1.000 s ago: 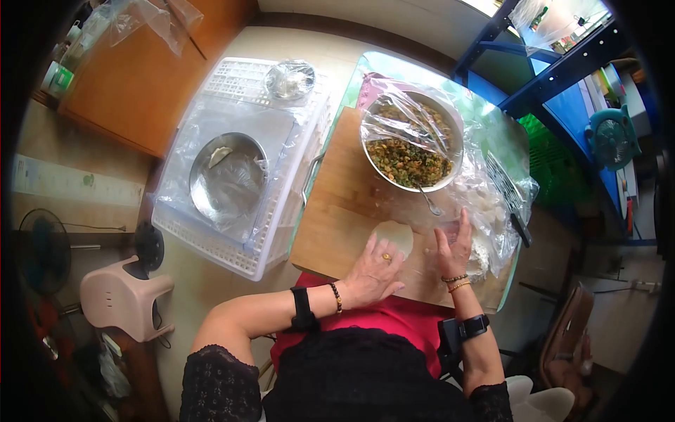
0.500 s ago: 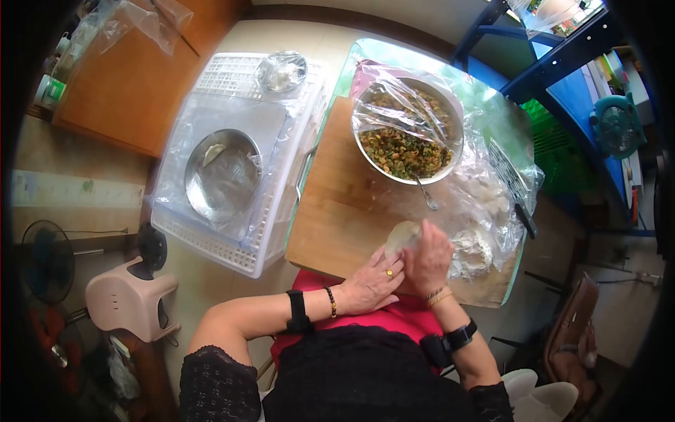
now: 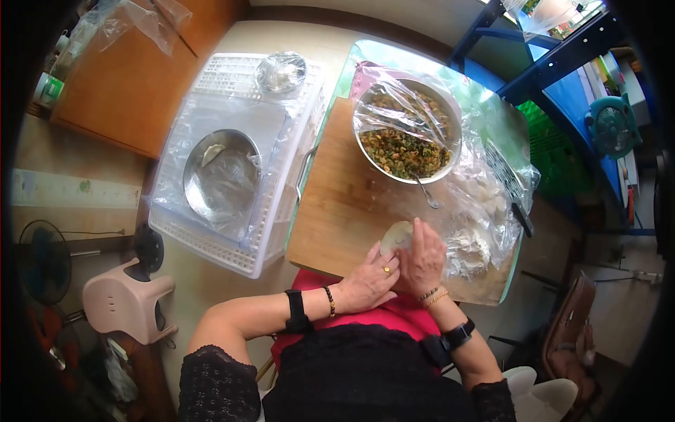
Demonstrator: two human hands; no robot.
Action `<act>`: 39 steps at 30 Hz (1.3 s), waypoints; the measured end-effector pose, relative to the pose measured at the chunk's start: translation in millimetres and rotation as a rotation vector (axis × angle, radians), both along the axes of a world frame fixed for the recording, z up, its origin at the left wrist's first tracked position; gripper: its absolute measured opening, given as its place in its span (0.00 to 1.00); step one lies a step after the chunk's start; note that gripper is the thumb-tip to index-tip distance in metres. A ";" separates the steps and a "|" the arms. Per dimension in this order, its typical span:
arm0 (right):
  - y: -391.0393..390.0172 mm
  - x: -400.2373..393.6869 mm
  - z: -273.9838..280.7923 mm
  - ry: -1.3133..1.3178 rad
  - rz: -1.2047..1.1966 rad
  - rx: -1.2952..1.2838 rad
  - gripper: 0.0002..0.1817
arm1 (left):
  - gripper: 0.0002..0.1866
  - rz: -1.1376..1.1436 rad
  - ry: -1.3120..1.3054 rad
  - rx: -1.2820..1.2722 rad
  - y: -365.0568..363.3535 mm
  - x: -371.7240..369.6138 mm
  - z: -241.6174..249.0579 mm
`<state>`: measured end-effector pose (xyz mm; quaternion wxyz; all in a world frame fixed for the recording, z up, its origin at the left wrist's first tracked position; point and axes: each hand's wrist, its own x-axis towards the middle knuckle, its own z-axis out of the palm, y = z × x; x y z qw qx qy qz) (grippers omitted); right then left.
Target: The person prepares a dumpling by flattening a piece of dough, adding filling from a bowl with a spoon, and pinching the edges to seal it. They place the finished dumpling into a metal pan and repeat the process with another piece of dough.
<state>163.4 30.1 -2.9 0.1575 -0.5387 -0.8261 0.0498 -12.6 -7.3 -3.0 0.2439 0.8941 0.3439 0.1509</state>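
Well, chopped mixture (image 3: 397, 151) in bowl (image 3: 456, 131) beyond dough (image 3: 396, 235)

Right hand in from the side — both hands now at the dough round.
A second ago the right hand (image 3: 425, 261) stood apart, open, near the floury heap (image 3: 470, 247); now it is close beside the left hand (image 3: 367, 283), its fingers straighter than half a second ago — and the dough round (image 3: 398, 233), mostly in view earlier, is partly hidden between them.
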 end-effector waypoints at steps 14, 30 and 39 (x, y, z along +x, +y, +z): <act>27.3 44.6 15.2 0.452 -0.236 -0.192 0.39 | 0.33 0.137 -0.032 0.081 21.3 10.9 -13.0; 47.3 42.8 -10.1 0.316 -0.259 -0.087 0.41 | 0.32 0.105 -0.035 0.047 2.5 9.5 -0.4; 27.9 -5.5 -9.4 -0.006 -0.009 0.086 0.43 | 0.32 0.099 0.060 0.045 0.7 -5.3 0.6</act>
